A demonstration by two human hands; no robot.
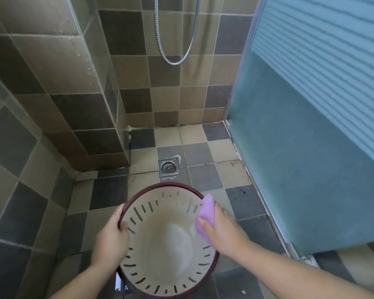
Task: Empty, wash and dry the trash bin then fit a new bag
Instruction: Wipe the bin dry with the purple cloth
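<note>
Overhead, left hand (111,236) fingers curled on bin (166,251) rim, right hand (221,231) fingers clamped on purple cloth (206,212)

The trash bin (167,240) shows its inside only; its outer wall and base are out of sight, and its near rim runs off the bottom edge. The right hand (221,230) hides the rim beneath it, and part of the purple cloth (207,212) disappears under those fingers. The left hand (111,240) is smeared with motion blur, so its finger positions can't be read. Both forearms are cut by the bottom edge. The shower hose (177,31) loops down, its ends lost past the top edge. Nothing shows through the frosted door (311,126).
</note>
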